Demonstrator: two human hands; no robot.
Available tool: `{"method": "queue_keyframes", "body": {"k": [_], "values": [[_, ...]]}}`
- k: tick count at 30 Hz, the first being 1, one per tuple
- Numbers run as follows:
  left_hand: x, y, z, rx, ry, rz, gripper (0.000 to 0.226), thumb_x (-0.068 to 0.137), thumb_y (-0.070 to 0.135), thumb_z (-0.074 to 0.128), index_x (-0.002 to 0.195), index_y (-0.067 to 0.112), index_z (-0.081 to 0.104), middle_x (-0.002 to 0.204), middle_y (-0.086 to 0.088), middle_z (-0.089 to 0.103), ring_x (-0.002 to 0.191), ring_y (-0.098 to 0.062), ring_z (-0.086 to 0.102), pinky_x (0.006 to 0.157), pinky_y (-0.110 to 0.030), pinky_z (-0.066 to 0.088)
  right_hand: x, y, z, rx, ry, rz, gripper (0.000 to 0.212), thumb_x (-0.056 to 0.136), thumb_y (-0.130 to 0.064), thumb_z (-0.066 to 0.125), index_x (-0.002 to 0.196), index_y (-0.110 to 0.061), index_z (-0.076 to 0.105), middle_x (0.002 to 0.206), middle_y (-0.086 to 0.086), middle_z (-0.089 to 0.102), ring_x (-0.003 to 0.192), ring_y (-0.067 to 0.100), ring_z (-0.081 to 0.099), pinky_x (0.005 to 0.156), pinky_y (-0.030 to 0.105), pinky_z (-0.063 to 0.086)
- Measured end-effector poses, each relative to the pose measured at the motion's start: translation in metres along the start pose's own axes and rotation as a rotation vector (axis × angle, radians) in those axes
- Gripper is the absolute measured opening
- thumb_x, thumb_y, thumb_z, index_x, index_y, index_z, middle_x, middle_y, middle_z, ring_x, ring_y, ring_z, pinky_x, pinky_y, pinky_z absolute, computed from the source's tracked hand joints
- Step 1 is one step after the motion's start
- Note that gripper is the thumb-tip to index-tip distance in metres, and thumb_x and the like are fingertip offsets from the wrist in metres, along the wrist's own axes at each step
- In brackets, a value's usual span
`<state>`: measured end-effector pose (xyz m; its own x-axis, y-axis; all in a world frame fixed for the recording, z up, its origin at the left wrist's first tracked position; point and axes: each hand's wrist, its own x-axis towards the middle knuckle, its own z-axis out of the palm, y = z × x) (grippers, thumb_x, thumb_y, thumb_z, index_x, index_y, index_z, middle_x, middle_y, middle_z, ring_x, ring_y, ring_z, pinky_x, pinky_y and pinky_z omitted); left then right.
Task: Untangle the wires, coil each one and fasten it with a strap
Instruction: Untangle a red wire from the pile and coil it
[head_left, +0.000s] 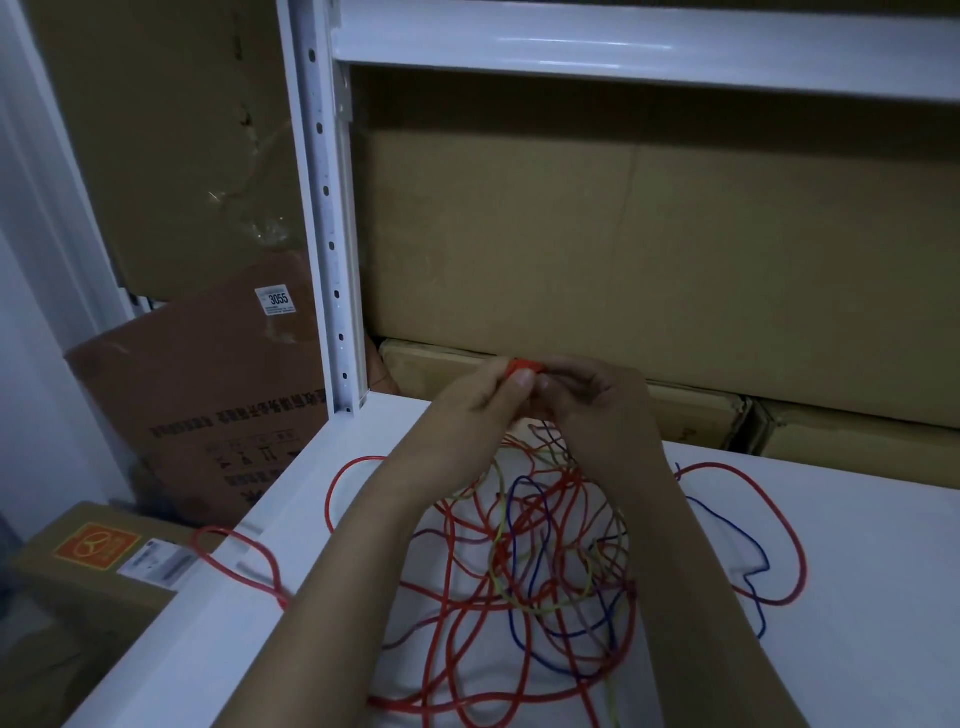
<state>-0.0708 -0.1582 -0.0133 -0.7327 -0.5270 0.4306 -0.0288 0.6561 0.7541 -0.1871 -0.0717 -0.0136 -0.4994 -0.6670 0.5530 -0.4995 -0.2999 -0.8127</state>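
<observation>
A tangle of red, blue and yellow-green wires lies spread on the white shelf top. One red loop hangs over the shelf's left edge. Above the far side of the tangle my left hand and my right hand meet fingertip to fingertip. Together they pinch a small red piece, either a wire end or a strap; I cannot tell which. Wires rise from the tangle toward my hands, partly hidden behind my forearms.
A large cardboard box stands at the back of the shelf, with flatter boxes under it. A white perforated upright rises at the left. More cardboard boxes sit lower left, beyond the shelf edge.
</observation>
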Motion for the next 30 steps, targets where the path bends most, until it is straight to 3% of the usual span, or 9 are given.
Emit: {"method": "queue_keyframes", "body": {"k": [3,6,10,13,16,20,23,25,30], "values": [[0.002,-0.013,-0.001,0.436,0.19,0.031,0.05,0.091,0.048,0.027,0.1,0.016,0.065,0.094,0.005,0.039,0.093,-0.012,0.033,0.081,-0.028,0.028,0.0,0.002,-0.001,-0.123,-0.023,-0.041,0.028,0.088,-0.004,0.064,0.088,-0.03,0.07,0.082,-0.02,0.067,0.078,-0.01,0.064,0.073,0.009,0.051],[0.002,-0.015,0.0,0.33,0.235,0.026,0.041,0.102,0.037,0.028,0.097,0.009,0.058,0.08,0.001,0.054,0.075,-0.019,0.052,0.069,-0.034,0.04,0.0,0.0,0.006,-0.137,-0.036,-0.027,0.017,0.089,-0.007,0.064,0.098,-0.018,0.073,0.081,-0.029,0.061,0.079,-0.015,0.061,0.073,0.005,0.048],[0.001,-0.007,-0.002,0.265,0.287,0.042,0.035,0.102,0.028,0.032,0.1,0.004,0.056,0.072,-0.004,0.059,0.065,-0.021,0.058,0.062,-0.039,0.046,-0.004,-0.007,0.02,-0.121,0.081,-0.075,0.024,0.091,-0.007,0.062,0.091,-0.028,0.071,0.074,-0.031,0.064,0.079,-0.012,0.062,0.073,0.009,0.049],[-0.001,0.0,-0.002,0.218,0.322,0.067,0.032,0.102,0.026,0.033,0.1,0.004,0.057,0.073,-0.004,0.058,0.058,-0.012,0.053,0.054,-0.022,0.043,-0.011,0.0,0.028,-0.142,0.143,-0.037,0.02,0.095,-0.015,0.057,0.107,-0.017,0.072,0.088,-0.016,0.068,0.083,-0.007,0.063,0.08,0.018,0.052],[-0.004,0.008,0.004,0.168,0.303,0.051,0.029,0.103,0.022,0.034,0.097,0.005,0.057,0.068,-0.001,0.056,0.054,0.0,0.048,0.051,-0.013,0.039,-0.017,0.008,0.02,-0.188,0.052,0.068,0.026,0.099,-0.028,0.048,0.113,-0.019,0.068,0.091,-0.009,0.069,0.083,0.002,0.065,0.082,0.036,0.055],[-0.019,0.021,0.019,0.084,0.34,0.054,0.037,0.102,0.029,0.032,0.097,0.002,0.057,0.064,-0.004,0.057,0.059,-0.023,0.059,0.053,-0.026,0.043,-0.036,0.003,0.001,-0.282,0.011,0.101,0.026,0.098,-0.03,0.049,0.114,-0.021,0.067,0.092,-0.014,0.067,0.083,-0.005,0.062,0.078,0.021,0.051],[-0.037,0.032,0.03,0.147,0.288,0.087,0.049,0.092,0.035,0.026,0.108,0.001,0.058,0.084,-0.019,0.066,0.074,-0.034,0.061,0.064,-0.039,0.046,-0.063,-0.011,-0.007,-0.273,0.073,0.169,0.021,0.097,-0.035,0.049,0.096,-0.028,0.069,0.082,-0.012,0.069,0.078,0.001,0.065,0.073,0.023,0.053],[-0.053,0.04,0.037,0.202,0.196,0.085,0.044,0.095,0.032,0.029,0.116,0.004,0.055,0.091,-0.018,0.068,0.08,-0.034,0.063,0.069,-0.042,0.049,-0.083,-0.021,-0.013,-0.325,0.123,0.204,0.018,0.096,-0.035,0.05,0.091,-0.033,0.067,0.074,-0.018,0.066,0.072,-0.004,0.063,0.066,0.014,0.047],[-0.093,0.073,0.053,0.545,-0.059,0.012,0.034,0.099,0.029,0.042,0.126,0.008,0.042,0.099,-0.014,0.066,0.091,-0.035,0.063,0.066,-0.035,0.04,-0.143,-0.049,-0.03,-0.429,0.221,0.275,0.022,0.095,-0.033,0.047,0.098,-0.032,0.069,0.072,-0.022,0.064,0.072,-0.011,0.059,0.061,0.006,0.04]]}}
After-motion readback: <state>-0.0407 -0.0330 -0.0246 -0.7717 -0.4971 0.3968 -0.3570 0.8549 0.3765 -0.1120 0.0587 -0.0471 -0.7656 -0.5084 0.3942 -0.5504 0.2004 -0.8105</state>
